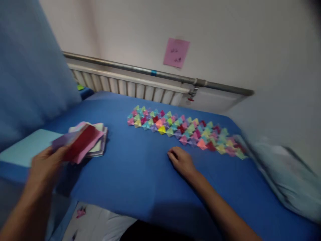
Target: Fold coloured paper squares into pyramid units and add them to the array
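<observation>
My left hand (48,162) grips a few sheets of coloured paper (84,143), with red, pink and purple showing. They are lifted over a stack of pale square papers (103,142) on the blue table (130,167), hiding part of it. My right hand (181,161) rests on the table, its fingers curled in, with nothing visible in them. Beyond it lie rows of small folded paper pyramids (170,124) in many colours, forming a long slanting band. The left hand is somewhat blurred.
A light blue sheet (30,147) lies at the left, by a blue curtain (30,67). Along the wall run a metal pipe (120,67) and a white radiator (140,88). A pink note (177,53) is on the wall. At the right is a pale green bag-like item (288,177).
</observation>
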`<state>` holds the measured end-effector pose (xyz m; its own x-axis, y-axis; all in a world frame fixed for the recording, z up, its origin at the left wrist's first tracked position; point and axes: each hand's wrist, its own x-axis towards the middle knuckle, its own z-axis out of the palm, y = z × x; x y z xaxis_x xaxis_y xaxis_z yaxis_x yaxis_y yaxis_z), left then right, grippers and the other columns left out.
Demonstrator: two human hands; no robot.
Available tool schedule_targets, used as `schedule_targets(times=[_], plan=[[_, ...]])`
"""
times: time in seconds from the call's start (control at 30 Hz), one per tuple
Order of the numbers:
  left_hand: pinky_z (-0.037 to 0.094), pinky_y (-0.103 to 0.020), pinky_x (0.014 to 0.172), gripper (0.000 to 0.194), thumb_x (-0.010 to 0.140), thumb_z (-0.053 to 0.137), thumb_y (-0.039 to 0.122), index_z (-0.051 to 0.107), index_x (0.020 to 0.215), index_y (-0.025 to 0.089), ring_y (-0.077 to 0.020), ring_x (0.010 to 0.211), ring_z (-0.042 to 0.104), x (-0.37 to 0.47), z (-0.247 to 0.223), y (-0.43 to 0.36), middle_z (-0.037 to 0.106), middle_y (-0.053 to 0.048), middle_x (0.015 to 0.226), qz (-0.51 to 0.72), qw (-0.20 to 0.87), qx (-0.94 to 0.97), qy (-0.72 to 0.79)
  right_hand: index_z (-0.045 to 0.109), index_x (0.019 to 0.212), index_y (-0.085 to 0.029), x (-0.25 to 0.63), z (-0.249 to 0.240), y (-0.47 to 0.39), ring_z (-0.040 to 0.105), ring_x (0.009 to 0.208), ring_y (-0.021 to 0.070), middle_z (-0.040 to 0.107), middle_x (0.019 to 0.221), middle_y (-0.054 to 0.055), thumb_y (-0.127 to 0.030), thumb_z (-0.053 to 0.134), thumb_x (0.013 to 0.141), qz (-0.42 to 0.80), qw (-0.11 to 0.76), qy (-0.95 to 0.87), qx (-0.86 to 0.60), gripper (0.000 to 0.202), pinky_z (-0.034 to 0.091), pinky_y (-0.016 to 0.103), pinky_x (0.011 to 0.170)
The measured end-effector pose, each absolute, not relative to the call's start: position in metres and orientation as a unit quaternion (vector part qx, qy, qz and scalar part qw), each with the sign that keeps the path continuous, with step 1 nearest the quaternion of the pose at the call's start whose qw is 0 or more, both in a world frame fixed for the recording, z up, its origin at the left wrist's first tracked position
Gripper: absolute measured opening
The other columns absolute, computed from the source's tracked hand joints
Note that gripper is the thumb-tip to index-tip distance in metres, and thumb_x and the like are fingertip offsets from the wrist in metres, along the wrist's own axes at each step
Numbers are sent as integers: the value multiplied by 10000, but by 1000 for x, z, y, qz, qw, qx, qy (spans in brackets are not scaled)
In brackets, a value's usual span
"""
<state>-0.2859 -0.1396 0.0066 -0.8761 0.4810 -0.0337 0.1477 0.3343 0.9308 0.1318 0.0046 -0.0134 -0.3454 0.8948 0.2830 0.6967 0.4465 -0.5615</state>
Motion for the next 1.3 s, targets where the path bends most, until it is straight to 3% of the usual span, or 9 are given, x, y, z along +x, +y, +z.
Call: schedule_targets(times=[0.17,0.33,0.43,0.63,1.03,1.3], plan=[[387,-230,487,383,546,756,455,732,801,171,-136,549,514,-266,22,-103,616,24,580,625,190,195,732,676,836,-206,25,31,-24,555,653,135,611,708,-13,-316,572,841,455,319,-744,-371,152,435,255,618],[375,-237,514,351,513,780,390,741,763,147,-123,556,504,-264,21,-113,649,0,630,686,226,190,665,665,1022,-212,-86,62,-42,635,754,148,659,835,15,-270,624,839,692,231,-616,-295,196,465,219,532],[383,-245,531,348,516,785,386,750,765,144,-125,550,510,-265,19,-113,656,0,617,689,237,187,659,620,977,-193,-121,56,-34,643,724,136,664,906,38,-252,650,851,760,219,-513,-333,142,473,213,495],[407,-256,569,376,499,788,392,753,777,142,-144,576,548,-269,17,-113,677,1,627,692,245,179,655,576,920,-175,-138,39,-29,665,700,120,659,907,51,-367,649,906,817,195,-425,-337,206,484,186,478],[388,-243,535,325,489,790,357,743,739,153,-141,544,536,-272,16,-113,663,18,599,687,253,169,660,626,905,-183,-141,33,-24,642,579,118,666,713,23,-372,663,892,823,220,-413,-323,193,423,158,395],[382,-224,530,302,525,776,327,746,781,169,-114,545,509,-272,20,-110,644,47,609,706,223,154,654,558,789,-175,-141,23,-23,585,447,90,636,596,-11,-200,535,928,781,239,-431,-384,143,376,158,362]])
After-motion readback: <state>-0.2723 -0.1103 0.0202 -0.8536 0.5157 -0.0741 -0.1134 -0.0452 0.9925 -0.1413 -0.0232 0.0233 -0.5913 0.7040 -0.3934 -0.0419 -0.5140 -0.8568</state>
